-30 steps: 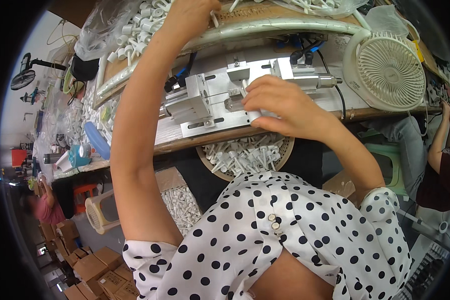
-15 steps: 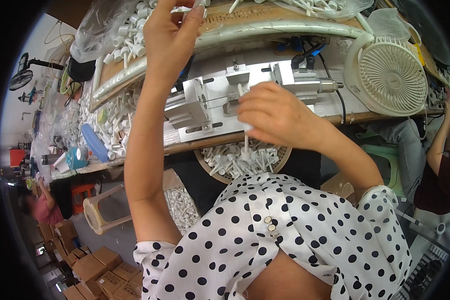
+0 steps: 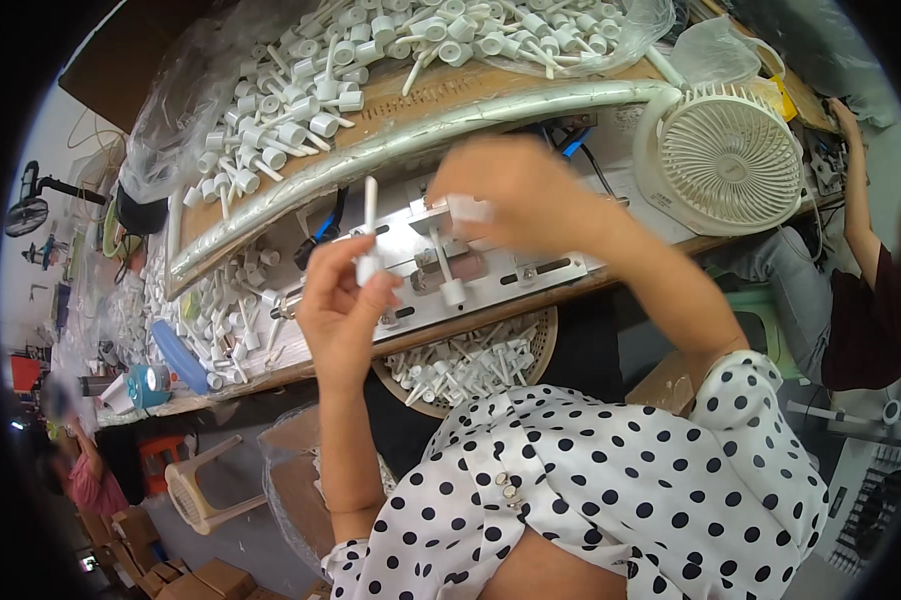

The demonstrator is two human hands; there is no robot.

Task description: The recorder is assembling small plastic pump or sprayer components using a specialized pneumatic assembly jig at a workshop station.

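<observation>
My left hand [image 3: 346,305] is closed on a white plastic cap with a thin stem [image 3: 371,262], the stem pointing up, left of a metal fixture. My right hand [image 3: 521,195] hovers over the fixture, its fingers smeared by motion; whether they hold anything is unclear. Between the hands, another white stemmed cap [image 3: 453,291] lies in the metal fixture [image 3: 501,287], cap toward me and stem pointing away. Part of the fixture is hidden under my right hand.
Behind a pale padded rail [image 3: 441,113] lies a heap of white stemmed caps [image 3: 321,90]. A round basket [image 3: 543,350] of similar pieces sits below the bench edge. A white fan [image 3: 731,165] stands at right. Another person's arm [image 3: 856,190] shows at far right.
My left hand has come back from the heap toward the fixture, now with a stemmed cap. My right hand has moved away from me, from above the basket to over the fixture. The view has shifted.
</observation>
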